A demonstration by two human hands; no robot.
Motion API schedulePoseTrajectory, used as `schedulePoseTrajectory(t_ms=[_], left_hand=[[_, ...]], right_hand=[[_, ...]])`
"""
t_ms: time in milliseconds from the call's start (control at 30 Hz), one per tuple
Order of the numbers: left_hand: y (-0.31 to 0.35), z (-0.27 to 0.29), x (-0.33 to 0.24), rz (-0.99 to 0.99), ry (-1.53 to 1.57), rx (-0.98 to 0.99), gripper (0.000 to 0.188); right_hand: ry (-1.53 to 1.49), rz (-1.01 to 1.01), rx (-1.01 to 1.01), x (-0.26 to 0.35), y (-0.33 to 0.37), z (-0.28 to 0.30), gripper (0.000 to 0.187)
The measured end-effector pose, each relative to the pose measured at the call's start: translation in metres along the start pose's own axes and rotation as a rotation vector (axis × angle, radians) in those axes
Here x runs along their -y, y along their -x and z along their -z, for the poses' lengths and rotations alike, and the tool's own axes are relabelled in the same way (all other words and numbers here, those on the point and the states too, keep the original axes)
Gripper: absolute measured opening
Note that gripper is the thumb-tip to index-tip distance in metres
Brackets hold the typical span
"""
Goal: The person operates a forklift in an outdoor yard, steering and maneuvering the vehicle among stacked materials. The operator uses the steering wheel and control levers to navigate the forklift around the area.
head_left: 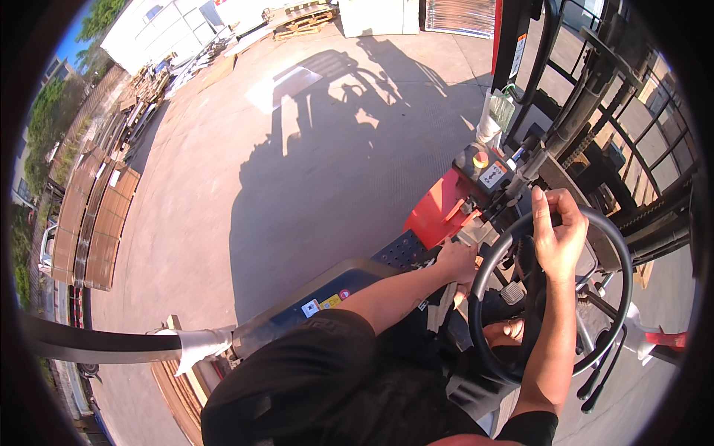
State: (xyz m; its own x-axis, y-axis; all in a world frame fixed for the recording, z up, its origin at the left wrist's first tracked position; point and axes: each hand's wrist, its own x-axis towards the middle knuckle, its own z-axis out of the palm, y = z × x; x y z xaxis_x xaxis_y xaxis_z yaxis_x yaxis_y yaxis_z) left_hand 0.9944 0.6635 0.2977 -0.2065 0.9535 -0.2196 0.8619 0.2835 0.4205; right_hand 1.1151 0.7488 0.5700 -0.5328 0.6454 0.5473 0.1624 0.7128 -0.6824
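Observation:
My right hand (558, 234) is closed over the far part of the black steering wheel (476, 316), fingers bent round the rim and thumb pointing up. My left arm reaches forward and down beside the wheel. My left hand (455, 260) is curled low by the red cowl (433, 208), its fingertips partly hidden, and what it grips does not show clearly. Behind the wheel's rim a metal pedal (512, 292) can be seen. Slim levers with black knobs (590, 399) stand to the right of the wheel.
A forklift mast with chains (573, 152) rises at the right. A clear bag (494, 115) hangs by the dash. The forklift's shadow (312, 156) falls on the concrete yard. Strapped brown stacks (97, 223) stand at the left; wooden pallets (303, 20) lie far off.

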Motion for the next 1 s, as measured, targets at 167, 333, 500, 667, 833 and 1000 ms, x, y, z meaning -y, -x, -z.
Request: schedulePoseTrajectory(t_ms=[167, 333, 500, 667, 833, 1000], left_hand=[[-0.049, 0.017, -0.015, 0.001, 0.015, -0.003, 0.085], [-0.072, 0.045, -0.039, 0.019, 0.019, 0.025, 0.068], [-0.122, 0.050, -0.052, 0.025, 0.050, 0.030, 0.068], [-0.187, 0.042, -0.063, -0.013, -0.011, -0.024, 0.094], [-0.256, 0.049, -0.086, 0.048, 0.084, 0.032, 0.067], [-0.328, 0.041, -0.105, 0.008, 0.011, 0.031, 0.093]], right_hand=[[0.017, -0.006, 0.006, -0.027, -0.043, 0.016, 0.025], [0.027, 0.012, 0.012, -0.042, -0.073, 0.031, 0.025], [0.031, 0.008, 0.020, -0.077, -0.107, 0.047, 0.025], [0.037, 0.024, 0.015, -0.123, -0.143, 0.062, 0.025], [0.048, 0.050, 0.009, -0.182, -0.186, 0.081, 0.025], [0.023, 0.042, -0.012, -0.250, -0.218, 0.094, 0.024]])
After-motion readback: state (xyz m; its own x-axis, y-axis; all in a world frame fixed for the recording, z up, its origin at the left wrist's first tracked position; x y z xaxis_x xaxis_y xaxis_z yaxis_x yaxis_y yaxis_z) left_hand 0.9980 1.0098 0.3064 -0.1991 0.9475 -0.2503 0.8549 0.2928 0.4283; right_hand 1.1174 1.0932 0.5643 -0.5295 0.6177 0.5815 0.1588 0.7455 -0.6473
